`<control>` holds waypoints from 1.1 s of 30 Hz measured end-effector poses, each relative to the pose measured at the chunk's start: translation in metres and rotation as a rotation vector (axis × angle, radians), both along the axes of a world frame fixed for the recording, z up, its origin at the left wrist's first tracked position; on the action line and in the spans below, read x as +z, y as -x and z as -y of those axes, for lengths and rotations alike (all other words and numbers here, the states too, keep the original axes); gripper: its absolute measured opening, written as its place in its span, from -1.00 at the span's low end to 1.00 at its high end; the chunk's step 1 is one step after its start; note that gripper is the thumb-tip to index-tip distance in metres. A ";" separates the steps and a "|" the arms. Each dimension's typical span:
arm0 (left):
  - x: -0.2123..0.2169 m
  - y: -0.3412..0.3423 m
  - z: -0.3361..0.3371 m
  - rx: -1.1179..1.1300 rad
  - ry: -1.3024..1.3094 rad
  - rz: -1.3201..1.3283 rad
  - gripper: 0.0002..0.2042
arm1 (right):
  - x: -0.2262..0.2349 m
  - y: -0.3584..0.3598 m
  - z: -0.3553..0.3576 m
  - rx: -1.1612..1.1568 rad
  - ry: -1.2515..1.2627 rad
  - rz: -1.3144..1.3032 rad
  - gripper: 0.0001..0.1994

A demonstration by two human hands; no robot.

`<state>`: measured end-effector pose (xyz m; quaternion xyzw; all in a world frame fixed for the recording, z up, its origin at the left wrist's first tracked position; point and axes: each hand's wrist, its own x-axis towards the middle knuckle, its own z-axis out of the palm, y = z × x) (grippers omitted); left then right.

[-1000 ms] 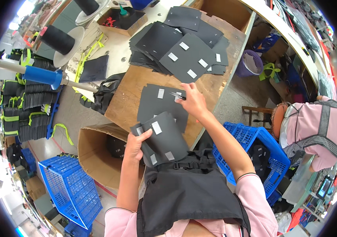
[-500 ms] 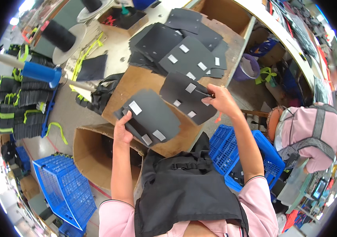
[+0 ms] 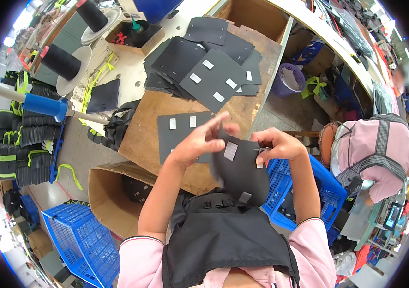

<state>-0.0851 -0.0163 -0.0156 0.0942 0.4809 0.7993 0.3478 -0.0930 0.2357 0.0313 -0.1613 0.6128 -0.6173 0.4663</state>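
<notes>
My right hand [image 3: 280,145] pinches the upper right edge of a dark grey panel [image 3: 243,170] with pale rectangular patches. A small metal tool [image 3: 261,150] pokes out between its fingers; it looks like thread snips, mostly hidden. At the panel's upper left edge is my left hand [image 3: 202,142], thumb in front and fingers behind, closed round the edge. The panel bends and hangs above my black apron [image 3: 228,245]. Another patched panel [image 3: 180,127] lies flat on the wooden board [image 3: 142,125], partly covered by my left hand.
A pile of dark panels [image 3: 209,65] sits farther back on the board. Below its left edge stands an open cardboard box [image 3: 108,192]. Blue crates [image 3: 82,240] are on both sides. Thread cones [image 3: 60,62] stand back left; another person [image 3: 377,153] sits at right.
The panel from my left hand now lies on the board. My left hand has moved right to the other panel, which my right hand has brought nearer to my body.
</notes>
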 end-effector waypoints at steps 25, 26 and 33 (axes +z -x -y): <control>0.024 -0.065 -0.008 0.394 0.082 0.362 -0.71 | -0.023 -0.082 0.059 -0.755 -0.377 -1.020 -0.73; 0.023 -0.065 -0.009 0.397 0.092 0.369 -0.71 | -0.025 -0.083 0.059 -0.757 -0.379 -1.020 -0.73; 0.025 -0.068 -0.010 0.419 0.138 0.356 -0.72 | -0.024 -0.095 0.061 -0.846 -0.414 -1.076 -0.74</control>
